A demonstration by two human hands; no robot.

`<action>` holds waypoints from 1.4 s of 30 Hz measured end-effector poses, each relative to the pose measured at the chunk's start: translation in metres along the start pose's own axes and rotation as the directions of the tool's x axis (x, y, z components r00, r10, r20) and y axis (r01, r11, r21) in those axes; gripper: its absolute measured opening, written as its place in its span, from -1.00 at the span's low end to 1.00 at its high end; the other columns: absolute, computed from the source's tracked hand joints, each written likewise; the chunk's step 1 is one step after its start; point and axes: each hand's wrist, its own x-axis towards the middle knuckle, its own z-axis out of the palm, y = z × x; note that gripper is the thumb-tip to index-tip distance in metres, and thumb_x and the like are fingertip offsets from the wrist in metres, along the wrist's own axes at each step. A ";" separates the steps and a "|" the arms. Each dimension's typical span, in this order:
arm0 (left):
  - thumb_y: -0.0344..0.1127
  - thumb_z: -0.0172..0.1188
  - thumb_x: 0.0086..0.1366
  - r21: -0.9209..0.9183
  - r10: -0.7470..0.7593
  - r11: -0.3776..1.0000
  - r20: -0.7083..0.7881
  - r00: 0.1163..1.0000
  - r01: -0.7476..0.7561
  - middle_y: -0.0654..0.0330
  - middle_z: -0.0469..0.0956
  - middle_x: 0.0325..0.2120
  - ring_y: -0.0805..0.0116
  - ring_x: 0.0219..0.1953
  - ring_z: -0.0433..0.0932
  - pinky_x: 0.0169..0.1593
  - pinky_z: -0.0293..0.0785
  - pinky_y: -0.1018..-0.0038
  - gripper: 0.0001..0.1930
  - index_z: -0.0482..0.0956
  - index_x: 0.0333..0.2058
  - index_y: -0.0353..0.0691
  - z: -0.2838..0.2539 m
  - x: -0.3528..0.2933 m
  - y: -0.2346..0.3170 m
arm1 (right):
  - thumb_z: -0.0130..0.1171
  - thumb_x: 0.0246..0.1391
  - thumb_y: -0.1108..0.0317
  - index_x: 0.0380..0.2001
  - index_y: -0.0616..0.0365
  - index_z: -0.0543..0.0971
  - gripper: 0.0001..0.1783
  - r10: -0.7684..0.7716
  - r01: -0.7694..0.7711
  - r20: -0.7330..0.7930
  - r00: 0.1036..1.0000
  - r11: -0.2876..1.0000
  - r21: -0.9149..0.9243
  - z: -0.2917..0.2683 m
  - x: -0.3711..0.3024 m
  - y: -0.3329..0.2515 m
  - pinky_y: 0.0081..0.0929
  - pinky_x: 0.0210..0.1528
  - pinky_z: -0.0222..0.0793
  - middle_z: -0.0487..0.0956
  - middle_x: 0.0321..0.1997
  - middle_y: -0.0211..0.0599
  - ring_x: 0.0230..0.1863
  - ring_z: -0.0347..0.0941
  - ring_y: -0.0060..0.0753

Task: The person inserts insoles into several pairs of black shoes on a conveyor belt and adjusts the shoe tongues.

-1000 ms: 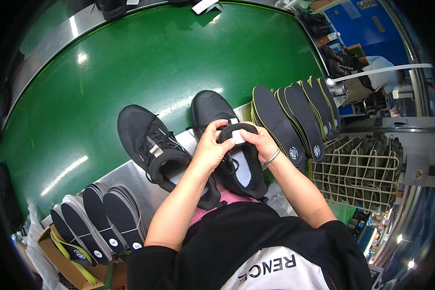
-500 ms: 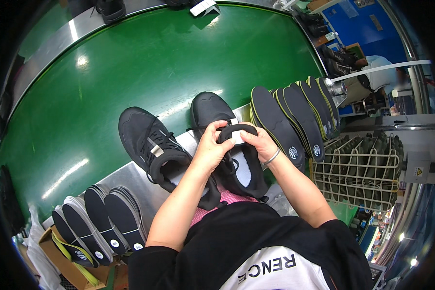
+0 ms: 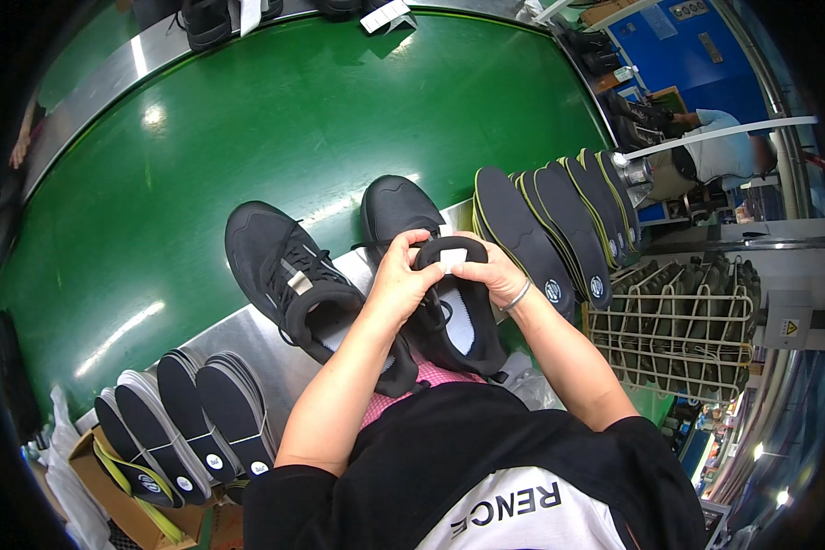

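Note:
Two black lace-up shoes lie side by side in front of me, toes pointing away. My left hand (image 3: 403,280) and my right hand (image 3: 493,272) both grip the tongue (image 3: 468,246) of the right shoe (image 3: 403,202), one at each side. The tongue is pulled up and bent back, so a small white label (image 3: 452,258) on it shows between my thumbs. Inside that shoe a light grey lining is visible. The left shoe (image 3: 275,247) rests untouched, its laces loosely done up and a pale tab on its tongue.
Stacks of black insoles with yellow-green edges (image 3: 522,229) stand at the right, beside a wire rack (image 3: 674,344). Bundled black and grey insoles (image 3: 188,412) sit lower left by a cardboard box (image 3: 110,495). A green conveyor belt (image 3: 275,119) runs beyond the metal ledge (image 3: 247,339).
My right thumb has shifted down off the label, leaving more of it visible. Another person's hand has appeared at the far left edge, and a pale strip shows by the far shoes.

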 end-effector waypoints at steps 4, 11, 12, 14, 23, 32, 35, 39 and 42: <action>-0.53 0.19 -0.06 -0.007 0.004 1.000 0.002 1.000 -0.004 0.17 0.44 -0.37 0.47 -0.31 0.44 -0.16 0.34 0.60 -0.46 0.19 -0.06 -0.43 -0.001 0.002 -0.003 | 0.30 -0.28 0.33 -0.11 0.27 0.35 -0.41 -0.002 0.002 -0.002 1.000 1.000 0.005 0.002 0.000 0.000 -0.61 -0.03 0.19 0.41 -0.20 -0.39 -0.16 0.33 -0.56; -0.53 0.18 -0.06 0.034 -0.008 0.999 0.000 1.000 0.008 0.15 0.44 -0.35 0.45 -0.29 0.44 -0.14 0.34 0.60 -0.45 0.18 -0.06 -0.45 -0.002 0.004 -0.004 | 0.31 -0.28 0.30 -0.09 0.28 0.33 -0.38 -0.004 0.004 -0.006 1.000 1.000 -0.002 0.001 0.000 0.000 -0.60 -0.03 0.20 0.42 -0.19 -0.36 -0.16 0.34 -0.55; -0.53 0.18 -0.06 0.036 -0.010 0.999 -0.001 1.000 0.010 0.15 0.44 -0.35 0.45 -0.29 0.44 -0.14 0.34 0.60 -0.45 0.18 -0.06 -0.45 -0.002 0.004 -0.004 | 0.31 -0.28 0.30 -0.09 0.28 0.33 -0.37 -0.003 0.003 -0.007 1.000 1.000 0.000 0.001 0.000 0.001 -0.60 -0.03 0.20 0.42 -0.19 -0.36 -0.16 0.34 -0.55; -0.53 0.18 -0.07 0.040 -0.013 0.999 -0.003 1.000 0.013 0.15 0.44 -0.35 0.44 -0.29 0.44 -0.14 0.34 0.60 -0.45 0.19 -0.06 -0.45 -0.002 0.004 -0.003 | 0.31 -0.28 0.29 -0.09 0.28 0.33 -0.37 -0.004 0.004 -0.004 1.000 1.000 0.004 0.001 0.000 0.000 -0.60 -0.03 0.19 0.42 -0.20 -0.37 -0.16 0.33 -0.55; -0.52 0.20 -0.08 0.024 -0.024 0.999 -0.002 1.000 0.024 0.14 0.45 -0.36 0.44 -0.30 0.45 -0.15 0.35 0.59 -0.44 0.19 -0.06 -0.46 -0.003 0.004 -0.003 | 0.29 -0.29 0.28 -0.11 0.28 0.35 -0.39 -0.004 0.004 -0.006 1.000 1.000 -0.006 0.001 0.000 0.002 -0.59 -0.01 0.16 0.40 -0.19 -0.38 -0.14 0.31 -0.55; -0.52 0.20 -0.07 0.002 -0.025 1.000 0.029 0.999 0.025 0.14 0.44 -0.33 0.45 -0.26 0.43 -0.13 0.34 0.58 -0.44 0.19 -0.06 -0.44 0.000 0.004 -0.001 | 0.28 -0.28 0.28 -0.13 0.30 0.36 -0.41 -0.047 0.046 -0.024 0.999 0.999 -0.028 -0.002 -0.002 0.005 -0.57 0.02 0.13 0.35 -0.16 -0.39 -0.10 0.28 -0.51; -0.50 0.19 -0.04 0.007 -0.021 1.000 0.019 1.000 0.020 0.13 0.44 -0.32 0.41 -0.25 0.43 -0.12 0.34 0.56 -0.45 0.19 -0.05 -0.41 -0.002 0.002 0.000 | 0.27 -0.28 0.27 -0.13 0.30 0.36 -0.41 -0.062 0.061 -0.021 0.998 0.997 -0.045 -0.001 -0.001 0.006 -0.56 0.03 0.12 0.36 -0.16 -0.38 -0.09 0.28 -0.48; -0.38 0.14 0.04 0.470 0.318 0.836 0.003 0.948 -0.282 0.01 0.42 -0.28 0.22 -0.22 0.43 -0.11 0.34 0.42 -0.51 0.20 -0.06 -0.37 0.004 -0.014 0.002 | 0.23 -0.24 0.26 -0.09 0.28 0.32 -0.40 -0.082 0.080 -0.011 0.997 0.990 -0.114 0.001 -0.003 -0.001 -0.53 0.03 0.12 0.37 -0.14 -0.38 -0.07 0.27 -0.48; -0.33 0.20 -0.04 0.747 0.688 0.320 0.240 0.685 -0.583 -0.03 0.39 -0.21 0.06 -0.15 0.37 -0.08 0.27 0.30 -0.46 0.25 -0.06 -0.32 0.013 -0.062 0.031 | 0.20 -0.21 0.25 -0.13 0.17 0.34 -0.48 -0.230 0.224 -0.001 0.973 0.947 -0.232 0.010 -0.020 -0.026 -0.45 0.06 0.10 0.36 -0.10 -0.33 -0.04 0.26 -0.41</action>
